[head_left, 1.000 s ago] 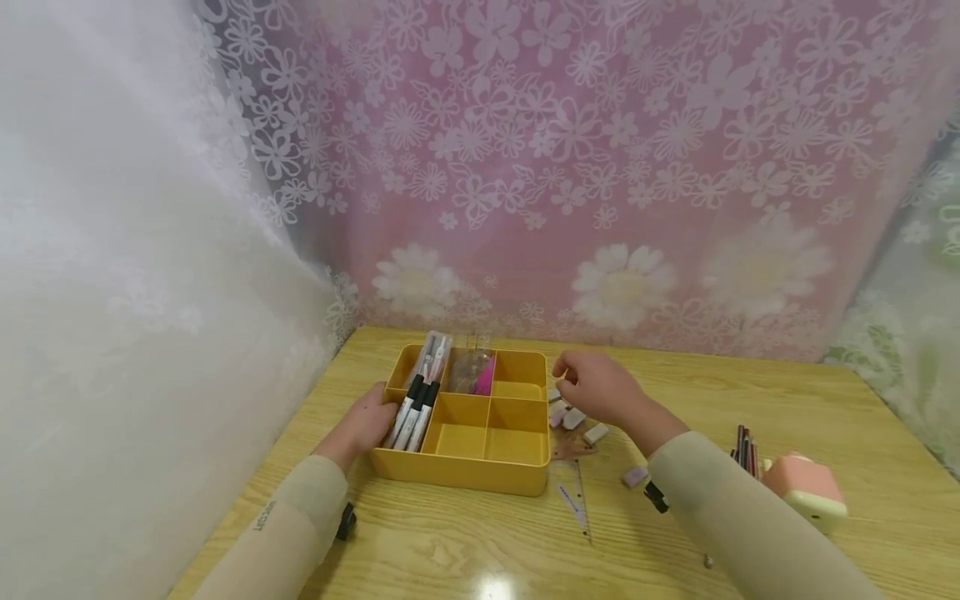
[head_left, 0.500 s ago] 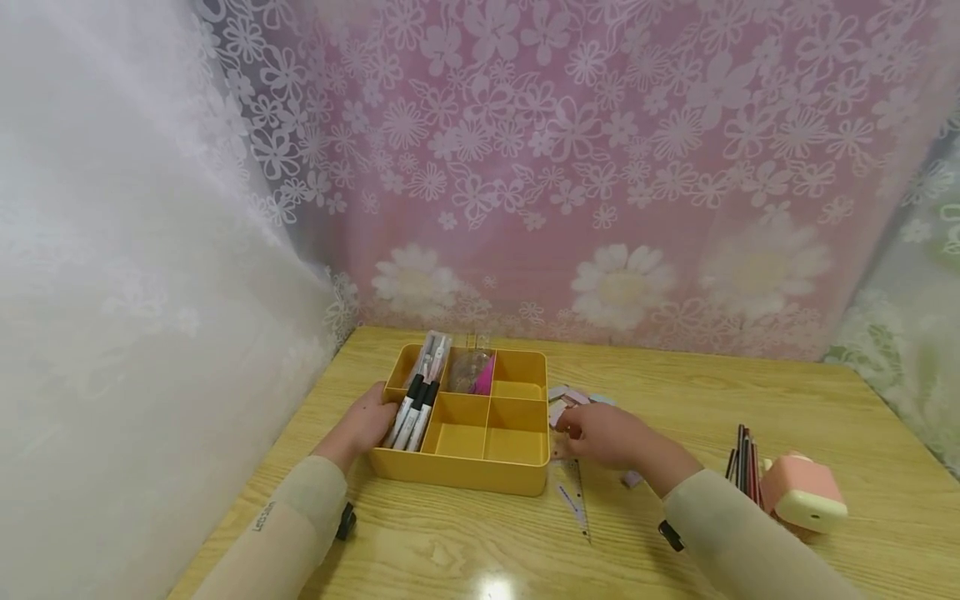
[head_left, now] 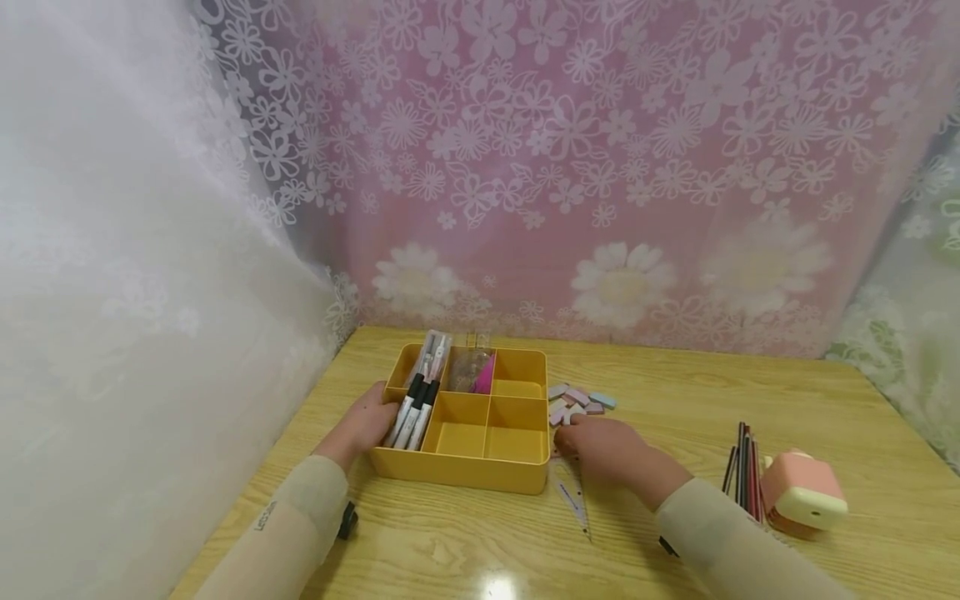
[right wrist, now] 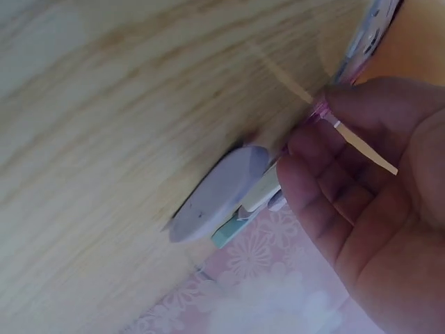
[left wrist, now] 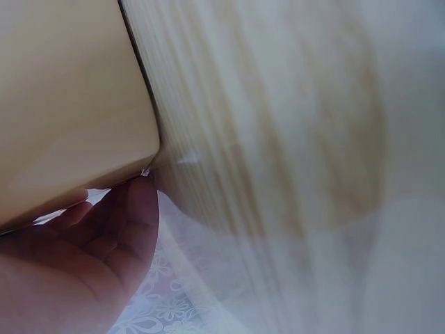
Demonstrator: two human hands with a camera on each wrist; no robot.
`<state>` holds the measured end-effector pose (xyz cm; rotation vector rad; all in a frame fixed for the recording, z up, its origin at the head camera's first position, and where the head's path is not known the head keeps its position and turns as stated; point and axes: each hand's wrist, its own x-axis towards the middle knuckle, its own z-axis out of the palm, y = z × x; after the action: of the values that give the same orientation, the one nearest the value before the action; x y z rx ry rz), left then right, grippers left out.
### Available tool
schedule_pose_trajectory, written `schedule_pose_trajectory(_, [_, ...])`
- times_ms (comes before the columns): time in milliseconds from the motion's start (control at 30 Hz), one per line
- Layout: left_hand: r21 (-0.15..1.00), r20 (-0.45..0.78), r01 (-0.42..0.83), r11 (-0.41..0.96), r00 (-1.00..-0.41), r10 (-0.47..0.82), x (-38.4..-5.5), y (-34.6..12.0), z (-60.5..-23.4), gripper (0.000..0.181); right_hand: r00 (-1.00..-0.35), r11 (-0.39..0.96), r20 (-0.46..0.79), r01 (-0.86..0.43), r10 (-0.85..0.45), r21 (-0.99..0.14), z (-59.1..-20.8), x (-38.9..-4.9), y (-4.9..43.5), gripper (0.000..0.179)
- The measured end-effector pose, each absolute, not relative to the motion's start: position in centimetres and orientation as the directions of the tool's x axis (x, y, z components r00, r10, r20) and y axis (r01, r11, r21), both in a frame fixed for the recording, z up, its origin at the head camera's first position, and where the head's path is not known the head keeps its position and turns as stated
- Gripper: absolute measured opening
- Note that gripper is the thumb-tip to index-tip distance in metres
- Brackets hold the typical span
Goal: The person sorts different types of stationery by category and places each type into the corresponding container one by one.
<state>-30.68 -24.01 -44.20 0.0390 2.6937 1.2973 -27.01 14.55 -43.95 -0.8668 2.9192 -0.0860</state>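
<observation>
My left hand [head_left: 367, 421] grips the left wall of a yellow divided organizer box [head_left: 461, 475]; in the left wrist view its fingers [left wrist: 132, 216] bend against the box's outside. Beyond the box's right side, my right hand [head_left: 611, 450] is low over the table, thumb and fingertips pinching the upper end of a clear set square [head_left: 572, 500]. Its printed edge shows beside the thumb in the right wrist view. Just behind the fingers lie several small erasers [head_left: 576, 396], white, pinkish and teal. One lilac eraser [right wrist: 219, 195] rests on the wood near the fingertips.
Three black-capped markers [head_left: 412, 421] and a clear pen case [head_left: 431, 354] fill the box's left side. A clear packet with a pink piece [head_left: 483, 375] sits in the back middle compartment. Dark and red pencils [head_left: 742, 467] lie beside a pink and cream block-shaped device [head_left: 804, 492].
My right hand has come down and toward me from above the erasers to the set square's end, uncovering the eraser pile. My left hand and the box stay where they were.
</observation>
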Motion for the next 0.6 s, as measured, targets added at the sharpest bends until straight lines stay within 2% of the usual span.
schedule_pose_trajectory(133, [0.777,-0.123,-0.040,0.629,-0.988,0.089,-30.66,-24.07,-44.32,0.049,-0.842,0.844,-0.050,-0.534,-0.537,-0.056,-44.12,-26.82,14.20,0.006])
schedule_pose_trajectory(333, [0.775,-0.118,-0.035,0.631,-0.989,0.090,-30.66,-24.14,-44.59,0.048,-0.850,0.850,-0.043,-0.523,-0.526,-0.067,-44.28,-26.66,14.19,0.018])
schedule_pose_trajectory(600, [0.770,-0.106,-0.028,0.638,-0.991,0.085,-30.59,-23.95,-44.12,0.047,-0.842,0.842,-0.024,-0.538,-0.539,-0.039,-44.78,-27.31,15.03,0.018])
